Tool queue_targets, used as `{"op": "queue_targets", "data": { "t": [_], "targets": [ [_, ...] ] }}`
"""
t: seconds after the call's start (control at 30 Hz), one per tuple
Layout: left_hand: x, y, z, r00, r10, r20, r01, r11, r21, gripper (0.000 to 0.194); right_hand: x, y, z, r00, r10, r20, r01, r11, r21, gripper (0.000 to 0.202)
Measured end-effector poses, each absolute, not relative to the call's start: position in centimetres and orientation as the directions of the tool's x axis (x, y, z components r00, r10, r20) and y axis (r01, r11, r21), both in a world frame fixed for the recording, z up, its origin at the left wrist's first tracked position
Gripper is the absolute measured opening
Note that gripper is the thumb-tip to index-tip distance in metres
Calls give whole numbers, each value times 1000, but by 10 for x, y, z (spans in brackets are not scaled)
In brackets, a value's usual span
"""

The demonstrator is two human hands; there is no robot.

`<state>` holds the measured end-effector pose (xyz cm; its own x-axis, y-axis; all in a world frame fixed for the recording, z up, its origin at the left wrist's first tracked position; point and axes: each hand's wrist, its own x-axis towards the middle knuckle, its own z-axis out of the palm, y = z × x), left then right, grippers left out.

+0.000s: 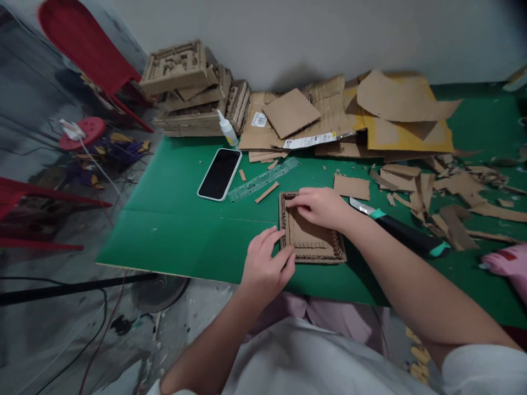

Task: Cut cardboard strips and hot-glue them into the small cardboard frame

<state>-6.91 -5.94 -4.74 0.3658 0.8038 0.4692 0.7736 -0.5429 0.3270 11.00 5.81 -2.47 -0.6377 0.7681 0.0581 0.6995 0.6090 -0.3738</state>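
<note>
A shallow square cardboard tray (313,257) lies flat on the green table, its raised border showing the corrugated edges. My left hand (268,260) steadies it at the near left, fingertips on the left rim and thumb by the lower left corner. Over the tray's far side is my right hand (323,207), fingers bent together and pressed at the upper left inner corner, on a thin cardboard strip (289,230) along the left inner wall. The hand covers part of the far border. Just right of the tray, a black and teal utility knife (405,233) has its blade out.
A white-edged phone (220,174), a clear ruler (263,180) and a glue bottle (227,130) lie or stand to the far left. Stacked cardboard frames (193,104) and cardboard sheets (292,112) line the wall. Scraps (457,189) and a pink object (508,266) are at right.
</note>
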Motion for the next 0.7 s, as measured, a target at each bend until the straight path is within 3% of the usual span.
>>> {"op": "queue_targets", "data": {
  "t": [0.23, 0.7],
  "targets": [
    [-69, -59, -49, 365, 805, 467, 771, -543, 334, 15, 109, 57, -25, -655, 755, 43, 708, 632, -314, 32],
    [-70, -60, -48, 370, 792, 486, 769, -554, 318, 16, 110, 58, -25, -656, 752, 65, 681, 627, -379, 30]
  ]
}}
